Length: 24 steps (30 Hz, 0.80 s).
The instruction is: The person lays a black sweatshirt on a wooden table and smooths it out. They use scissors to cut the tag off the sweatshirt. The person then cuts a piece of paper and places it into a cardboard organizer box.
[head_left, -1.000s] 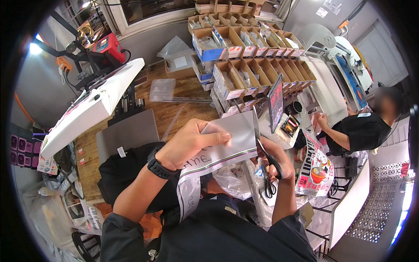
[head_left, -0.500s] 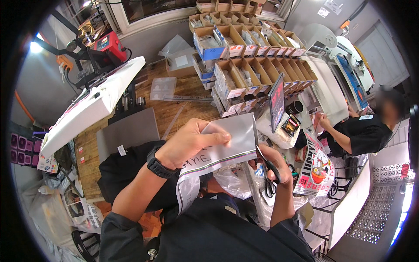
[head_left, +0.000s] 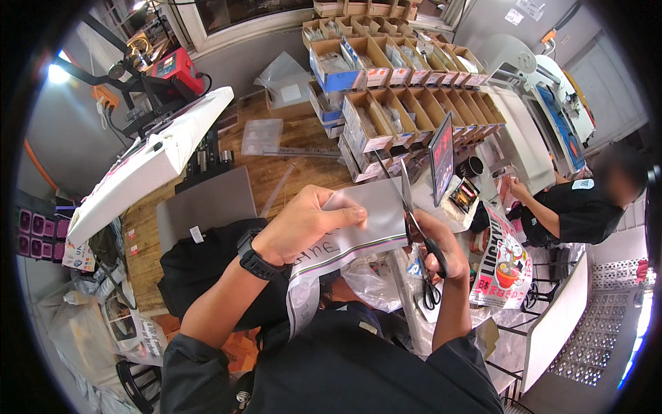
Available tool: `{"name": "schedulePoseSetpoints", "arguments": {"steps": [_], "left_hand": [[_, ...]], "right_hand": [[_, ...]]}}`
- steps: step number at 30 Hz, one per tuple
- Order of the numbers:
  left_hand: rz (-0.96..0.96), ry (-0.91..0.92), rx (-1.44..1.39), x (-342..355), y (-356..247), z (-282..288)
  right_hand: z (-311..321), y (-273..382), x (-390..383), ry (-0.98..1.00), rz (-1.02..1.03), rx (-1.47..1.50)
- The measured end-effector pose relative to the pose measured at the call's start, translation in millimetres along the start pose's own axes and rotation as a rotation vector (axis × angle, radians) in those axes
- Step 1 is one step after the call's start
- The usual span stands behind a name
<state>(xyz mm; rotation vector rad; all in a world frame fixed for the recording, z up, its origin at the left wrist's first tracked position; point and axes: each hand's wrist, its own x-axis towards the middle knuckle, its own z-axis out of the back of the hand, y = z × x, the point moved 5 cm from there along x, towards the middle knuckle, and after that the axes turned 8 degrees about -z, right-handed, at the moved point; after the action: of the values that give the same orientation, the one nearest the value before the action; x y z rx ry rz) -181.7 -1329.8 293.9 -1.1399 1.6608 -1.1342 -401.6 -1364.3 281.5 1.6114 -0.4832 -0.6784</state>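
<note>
While my left hand [head_left: 310, 224] pinches a silvery-grey flexible strip [head_left: 383, 196] with black handwriting and thin coloured stripes along its lower edge, my thumb lies flat on top; the other fingers fold behind, mostly hidden. The strip is in front of my chest, its loose end bending down near my dark top. My right hand [head_left: 447, 241] is closed around a pair of black-handled metal scissors [head_left: 432, 248]. Their blades stand apart at the strip's right end, one tip showing above its top edge.

Around my left wrist sits a chunky black wristband [head_left: 255, 257]. Left of it, crumpled black cloth [head_left: 200, 265] lies against a flat grey panel [head_left: 207, 203] on the brown wooden table [head_left: 238, 157]. Beyond my hands stand rows of open brown cardboard bins [head_left: 372, 141]; to the right, a dark upright screen [head_left: 443, 155] leans near a black round cup [head_left: 471, 167].
</note>
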Motion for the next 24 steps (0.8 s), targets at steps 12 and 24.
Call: {"name": "schedulePoseSetpoints", "arguments": {"steps": [12,24], "left_hand": [[0.015,0.007,-0.044,-3.5,-5.5,-1.9],[0.046,-0.033,-0.088,-9.0,-7.3,8.3]], "right_hand": [[-1.7,-7.6,0.6,0.005,0.008,-0.004],[-10.1,-30.4,-10.0,0.033,-0.037,0.023]]}}
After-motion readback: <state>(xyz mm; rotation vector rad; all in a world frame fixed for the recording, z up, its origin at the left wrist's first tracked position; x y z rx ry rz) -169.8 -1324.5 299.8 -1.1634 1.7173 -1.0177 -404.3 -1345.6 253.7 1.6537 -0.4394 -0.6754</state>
